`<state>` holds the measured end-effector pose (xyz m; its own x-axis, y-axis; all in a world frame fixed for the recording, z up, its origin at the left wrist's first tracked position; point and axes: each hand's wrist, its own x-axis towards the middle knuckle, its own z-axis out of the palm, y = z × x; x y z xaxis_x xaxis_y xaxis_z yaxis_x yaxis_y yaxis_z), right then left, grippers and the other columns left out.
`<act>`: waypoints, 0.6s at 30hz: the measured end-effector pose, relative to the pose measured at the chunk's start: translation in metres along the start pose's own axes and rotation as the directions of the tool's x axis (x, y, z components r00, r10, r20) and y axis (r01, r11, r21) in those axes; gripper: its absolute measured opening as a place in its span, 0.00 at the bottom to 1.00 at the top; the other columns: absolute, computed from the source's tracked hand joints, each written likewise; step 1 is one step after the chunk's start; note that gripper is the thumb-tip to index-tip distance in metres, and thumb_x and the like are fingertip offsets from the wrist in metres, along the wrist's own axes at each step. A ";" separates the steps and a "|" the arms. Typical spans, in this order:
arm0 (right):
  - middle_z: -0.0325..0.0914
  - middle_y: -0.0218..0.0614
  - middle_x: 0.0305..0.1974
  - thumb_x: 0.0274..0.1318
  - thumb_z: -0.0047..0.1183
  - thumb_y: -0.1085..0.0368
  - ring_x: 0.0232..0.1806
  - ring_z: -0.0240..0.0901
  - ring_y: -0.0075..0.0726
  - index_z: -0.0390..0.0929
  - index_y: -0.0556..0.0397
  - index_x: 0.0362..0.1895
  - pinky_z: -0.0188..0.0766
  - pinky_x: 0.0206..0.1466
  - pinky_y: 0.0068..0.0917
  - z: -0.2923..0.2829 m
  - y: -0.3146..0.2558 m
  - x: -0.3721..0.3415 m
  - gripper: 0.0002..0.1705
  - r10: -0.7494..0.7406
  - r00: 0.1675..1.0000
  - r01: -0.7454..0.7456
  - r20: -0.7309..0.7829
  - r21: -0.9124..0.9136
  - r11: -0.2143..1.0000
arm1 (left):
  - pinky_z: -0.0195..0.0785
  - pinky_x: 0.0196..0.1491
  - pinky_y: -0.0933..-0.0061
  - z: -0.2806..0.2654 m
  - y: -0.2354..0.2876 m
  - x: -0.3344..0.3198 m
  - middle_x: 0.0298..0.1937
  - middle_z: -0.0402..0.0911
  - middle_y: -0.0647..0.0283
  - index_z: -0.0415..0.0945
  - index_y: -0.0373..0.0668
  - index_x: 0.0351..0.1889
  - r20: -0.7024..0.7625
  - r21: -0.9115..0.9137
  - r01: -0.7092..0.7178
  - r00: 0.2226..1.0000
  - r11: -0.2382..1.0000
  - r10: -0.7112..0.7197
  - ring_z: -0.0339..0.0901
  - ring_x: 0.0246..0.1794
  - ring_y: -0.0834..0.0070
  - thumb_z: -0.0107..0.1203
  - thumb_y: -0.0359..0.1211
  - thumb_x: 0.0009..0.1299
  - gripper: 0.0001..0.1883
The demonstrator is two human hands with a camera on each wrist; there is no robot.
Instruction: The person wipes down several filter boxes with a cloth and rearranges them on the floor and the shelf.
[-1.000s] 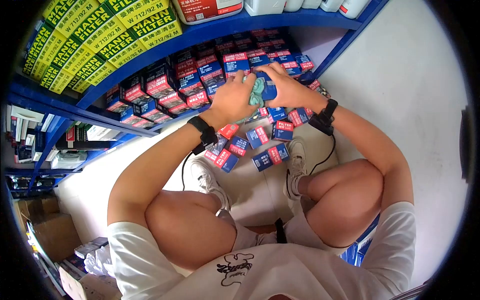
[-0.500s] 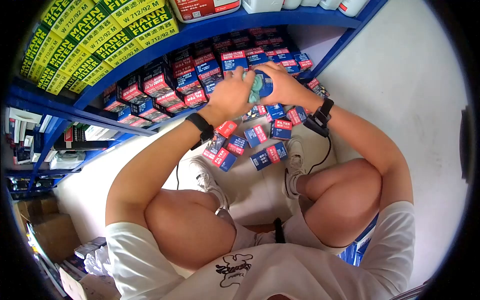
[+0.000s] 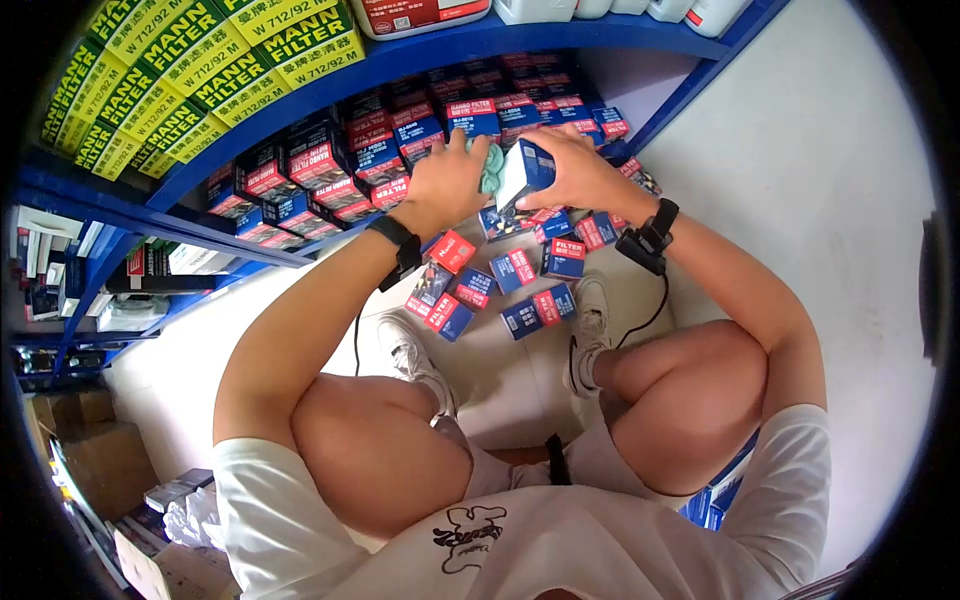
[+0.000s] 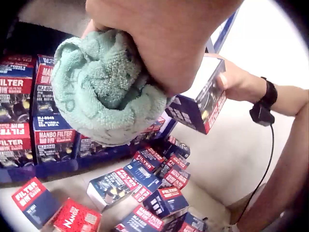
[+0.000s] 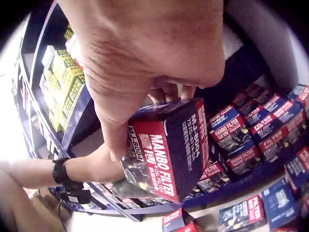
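Note:
My left hand (image 3: 447, 182) grips a bunched light-green towel (image 4: 96, 82), whose folds bulge out below the palm in the left wrist view. To its right, my right hand (image 3: 585, 175) holds a blue and red oil filter box (image 5: 169, 150) marked MANBO FILTER MJ-8004. The thumb (image 5: 113, 130) lies along one side of the box, and other fingers show behind it. In the head view the box is tilted, with a white face toward the towel. Both hands are in front of the low shelf, over loose filter boxes (image 3: 513, 270) on the floor.
Rows of similar filter boxes (image 3: 315, 165) fill the bottom of the blue shelf (image 3: 410, 48). Above stand yellow-green MANN FILTER boxes (image 3: 205, 75) and a red and white jug (image 3: 415, 15). My shoes (image 3: 592, 315) flank the floor boxes; a white wall (image 3: 800, 200) rises at the right.
The left hand with the towel has shifted slightly left, away from the box. The box has turned in the right hand, bringing a white face into view. The floor boxes remain where they were.

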<state>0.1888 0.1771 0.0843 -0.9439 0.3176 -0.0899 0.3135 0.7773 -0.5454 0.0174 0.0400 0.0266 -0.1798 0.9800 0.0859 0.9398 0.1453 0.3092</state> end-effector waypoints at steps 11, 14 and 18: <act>0.69 0.47 0.58 0.39 0.77 0.59 0.60 0.67 0.40 0.64 0.58 0.63 0.67 0.62 0.34 0.004 0.036 0.000 0.48 0.106 0.994 -0.102 -0.005 0.228 0.968 | 0.77 0.50 0.49 -0.003 0.004 -0.007 0.56 0.71 0.44 0.64 0.42 0.60 0.004 -0.130 0.010 1.000 0.991 -0.009 0.77 0.53 0.43 0.68 0.41 0.57 0.36; 0.66 0.49 0.60 0.37 0.76 0.60 0.63 0.66 0.46 0.64 0.55 0.65 0.66 0.63 0.38 0.011 0.029 0.001 0.49 0.016 1.000 -0.013 -0.013 0.204 0.979 | 0.76 0.50 0.48 -0.008 0.010 -0.009 0.54 0.71 0.44 0.65 0.41 0.60 -0.028 -0.148 -0.077 0.997 0.986 0.073 0.77 0.52 0.43 0.67 0.40 0.56 0.35; 0.68 0.53 0.58 0.30 0.78 0.56 0.65 0.62 0.57 0.66 0.56 0.64 0.60 0.68 0.46 0.023 0.030 0.003 0.53 -0.083 0.997 0.083 0.013 -0.045 0.996 | 0.75 0.50 0.48 -0.003 0.022 -0.010 0.52 0.71 0.43 0.65 0.41 0.59 -0.070 -0.133 -0.187 0.981 0.973 0.179 0.76 0.51 0.42 0.67 0.39 0.56 0.34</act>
<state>0.1934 0.1892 0.0488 -0.9678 0.2455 -0.0551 0.2383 0.8245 -0.5132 0.0389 0.0327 0.0353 -0.0284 0.9782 0.2057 0.9098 -0.0599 0.4107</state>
